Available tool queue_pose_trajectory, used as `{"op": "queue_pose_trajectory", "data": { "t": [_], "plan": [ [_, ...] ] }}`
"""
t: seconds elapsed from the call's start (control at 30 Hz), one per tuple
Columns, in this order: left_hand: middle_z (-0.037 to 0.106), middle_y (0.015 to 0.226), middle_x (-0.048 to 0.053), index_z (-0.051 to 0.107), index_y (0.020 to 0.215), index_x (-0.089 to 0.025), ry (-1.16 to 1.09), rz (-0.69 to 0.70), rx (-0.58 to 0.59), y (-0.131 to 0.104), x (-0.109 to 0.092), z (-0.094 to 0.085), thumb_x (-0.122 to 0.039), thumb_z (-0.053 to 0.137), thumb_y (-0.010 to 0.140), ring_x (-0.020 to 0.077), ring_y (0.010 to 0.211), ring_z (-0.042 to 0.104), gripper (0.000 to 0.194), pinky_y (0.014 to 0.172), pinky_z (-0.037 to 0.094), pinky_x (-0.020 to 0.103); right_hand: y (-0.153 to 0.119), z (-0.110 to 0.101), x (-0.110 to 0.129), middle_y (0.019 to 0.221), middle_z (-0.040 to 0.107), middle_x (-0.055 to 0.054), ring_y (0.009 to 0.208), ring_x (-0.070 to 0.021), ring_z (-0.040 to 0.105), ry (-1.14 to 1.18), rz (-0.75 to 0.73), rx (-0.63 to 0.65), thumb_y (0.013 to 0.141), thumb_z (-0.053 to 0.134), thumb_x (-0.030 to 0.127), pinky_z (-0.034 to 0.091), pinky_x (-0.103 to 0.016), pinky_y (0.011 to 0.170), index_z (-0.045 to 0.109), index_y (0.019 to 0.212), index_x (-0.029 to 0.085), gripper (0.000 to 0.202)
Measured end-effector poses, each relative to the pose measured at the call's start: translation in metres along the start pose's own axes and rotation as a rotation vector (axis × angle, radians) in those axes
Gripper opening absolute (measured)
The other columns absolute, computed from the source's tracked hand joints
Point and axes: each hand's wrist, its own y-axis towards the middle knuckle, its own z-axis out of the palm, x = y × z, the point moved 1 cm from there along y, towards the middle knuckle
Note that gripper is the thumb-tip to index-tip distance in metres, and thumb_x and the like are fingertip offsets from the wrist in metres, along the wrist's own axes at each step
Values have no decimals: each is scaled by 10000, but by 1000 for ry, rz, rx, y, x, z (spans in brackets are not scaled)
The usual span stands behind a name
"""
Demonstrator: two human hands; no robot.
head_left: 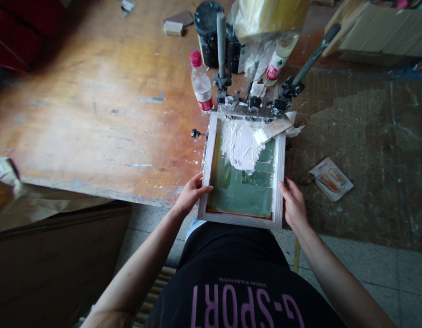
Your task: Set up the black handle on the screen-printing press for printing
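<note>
A screen printing frame (pixel 278 196) with a green mesh juts over the table's front edge, its far side at a metal clamp bar (pixel 255 111). Thick white ink (pixel 241 143) is heaped on the mesh's far half. Across the frame's far right corner lies a squeegee (pixel 272 130), its blade end in the ink. My left hand (pixel 193 193) grips the frame's left rail, thumb on top. On the right rail, my right hand (pixel 293 200) holds the outer side with its thumb near the top edge; some of its fingers are hidden.
Left of the clamp stands a pink-capped bottle (pixel 201 86). Behind are a black tub (pixel 207 34), a second bottle (pixel 278 64) and a plastic-wrapped yellow container (pixel 272 16). Two clamp handles (pixel 221 45) slant upward. A small packet (pixel 331 179) lies at right; a cardboard box (pixel 381 32) sits beyond.
</note>
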Motion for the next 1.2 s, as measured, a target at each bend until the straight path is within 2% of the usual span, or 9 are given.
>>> {"op": "queue_pose_trajectory", "data": {
  "t": [0.17,0.4,0.87,1.2],
  "plan": [
    [676,841,-12,588,1143,-183,5,6,-3,0,1,0,-294,749,690,141,757,595,494,677,462,223,1,-1,-3,1104,718,-55,1034,-265,644,-21,-10,6,763,697,501,505,-401,898,639,1174,225,498],
    [654,848,-2,596,1152,-172,45,41,12,-1,3,-1,-375,709,761,137,759,579,455,675,444,220,5,-7,-13,1175,680,-77,1064,-267,615,-153,-76,-65,805,633,532,461,-437,957,647,1169,210,486],
    [655,821,-6,608,1075,-171,40,16,-26,-1,-1,2,-399,739,711,145,746,580,448,671,432,228,4,-4,-11,1122,697,-85,1002,-265,632,-141,-51,-86,774,656,539,484,-432,905,643,1146,197,505],
    [655,832,-3,607,1118,-173,54,31,-16,0,2,-2,-391,725,734,149,759,593,457,684,449,236,2,-4,-12,1133,695,-60,1021,-253,628,-111,-42,-79,792,645,519,480,-410,911,646,1129,212,456]
  ]
}}
